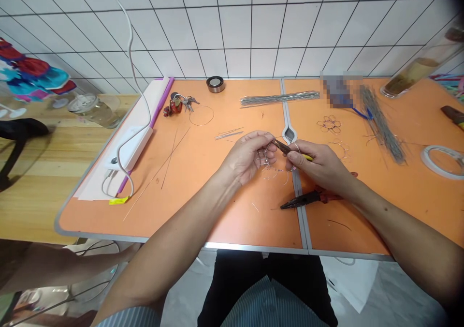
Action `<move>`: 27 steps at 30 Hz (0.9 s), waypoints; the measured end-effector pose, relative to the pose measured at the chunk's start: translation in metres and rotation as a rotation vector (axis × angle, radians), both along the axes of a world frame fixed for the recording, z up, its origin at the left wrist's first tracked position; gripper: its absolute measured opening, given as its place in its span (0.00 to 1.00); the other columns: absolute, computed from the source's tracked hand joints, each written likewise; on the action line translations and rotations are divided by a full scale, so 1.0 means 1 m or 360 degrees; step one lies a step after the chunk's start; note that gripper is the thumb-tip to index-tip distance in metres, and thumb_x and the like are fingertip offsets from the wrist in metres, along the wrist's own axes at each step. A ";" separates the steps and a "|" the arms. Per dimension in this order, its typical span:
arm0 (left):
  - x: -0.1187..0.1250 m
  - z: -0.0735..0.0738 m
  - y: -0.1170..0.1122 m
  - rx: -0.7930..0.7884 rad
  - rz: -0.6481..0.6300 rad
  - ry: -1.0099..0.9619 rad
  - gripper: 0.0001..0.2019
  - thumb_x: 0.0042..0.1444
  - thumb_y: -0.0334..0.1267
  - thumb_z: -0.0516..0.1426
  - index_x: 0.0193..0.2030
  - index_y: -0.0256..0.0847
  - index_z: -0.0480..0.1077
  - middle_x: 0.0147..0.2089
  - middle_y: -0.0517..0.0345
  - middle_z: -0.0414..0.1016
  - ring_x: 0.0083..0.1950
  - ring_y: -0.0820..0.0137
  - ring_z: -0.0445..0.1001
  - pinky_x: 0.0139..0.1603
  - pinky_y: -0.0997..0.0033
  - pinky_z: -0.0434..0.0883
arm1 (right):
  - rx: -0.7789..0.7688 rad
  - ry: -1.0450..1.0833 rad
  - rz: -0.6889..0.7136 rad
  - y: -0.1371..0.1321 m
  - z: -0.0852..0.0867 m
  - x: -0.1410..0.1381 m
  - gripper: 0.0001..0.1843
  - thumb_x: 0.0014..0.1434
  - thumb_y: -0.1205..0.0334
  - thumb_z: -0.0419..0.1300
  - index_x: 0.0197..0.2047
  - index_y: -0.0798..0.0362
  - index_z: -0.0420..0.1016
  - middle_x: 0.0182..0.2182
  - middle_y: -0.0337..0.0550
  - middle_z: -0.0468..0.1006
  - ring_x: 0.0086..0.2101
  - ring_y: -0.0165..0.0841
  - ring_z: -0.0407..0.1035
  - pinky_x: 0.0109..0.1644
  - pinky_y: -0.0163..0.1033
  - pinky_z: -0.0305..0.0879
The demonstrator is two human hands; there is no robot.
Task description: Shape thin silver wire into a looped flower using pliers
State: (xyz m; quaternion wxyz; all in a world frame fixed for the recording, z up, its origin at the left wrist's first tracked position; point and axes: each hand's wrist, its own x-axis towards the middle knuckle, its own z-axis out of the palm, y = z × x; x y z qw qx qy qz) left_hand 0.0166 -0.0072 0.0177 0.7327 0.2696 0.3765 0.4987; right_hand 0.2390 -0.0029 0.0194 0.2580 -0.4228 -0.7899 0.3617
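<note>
My left hand (pixel 246 157) pinches a tangle of thin silver wire loops (pixel 267 161) above the orange table (pixel 232 211). My right hand (pixel 315 165) grips small yellow-handled pliers (pixel 288 149), whose dark jaws reach into the wire. Red-handled needle-nose pliers (pixel 310 199) lie on the table just below my right hand. Beyond it sit wire flower shapes (pixel 329 124). Farther off lie a bundle of straight wires (pixel 280 99), a second wire bundle (pixel 381 124) and a thin wire coil (pixel 201 115).
Keys (pixel 181 103) and a metal tape roll (pixel 215 83) stand at the table's far edge. A white power bank (pixel 130 148) with a cable lies at the left. A clear tape roll (pixel 440 161) lies right, and a glass cylinder (pixel 420 63) leans at upper right.
</note>
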 end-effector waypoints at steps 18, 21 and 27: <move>0.001 0.004 -0.003 0.0064 0.0006 0.0085 0.07 0.63 0.33 0.66 0.34 0.39 0.74 0.30 0.58 0.78 0.28 0.74 0.75 0.35 0.72 0.74 | -0.0032 0.0060 -0.0037 0.001 -0.003 0.001 0.28 0.75 0.33 0.58 0.35 0.46 0.80 0.34 0.42 0.83 0.38 0.41 0.76 0.46 0.44 0.68; 0.001 0.005 -0.004 0.0066 -0.0012 0.0070 0.07 0.64 0.32 0.66 0.35 0.39 0.73 0.31 0.58 0.78 0.29 0.73 0.76 0.37 0.72 0.75 | -0.0045 0.0077 -0.0028 0.002 -0.004 0.001 0.27 0.76 0.35 0.58 0.35 0.46 0.80 0.35 0.42 0.83 0.38 0.41 0.77 0.46 0.44 0.68; 0.001 0.004 -0.005 0.0112 -0.0041 0.0044 0.07 0.66 0.31 0.65 0.36 0.39 0.73 0.32 0.58 0.79 0.31 0.73 0.77 0.38 0.71 0.76 | -0.0087 0.0133 -0.0016 0.000 -0.005 0.000 0.26 0.77 0.37 0.58 0.34 0.47 0.79 0.32 0.41 0.82 0.36 0.38 0.75 0.45 0.43 0.67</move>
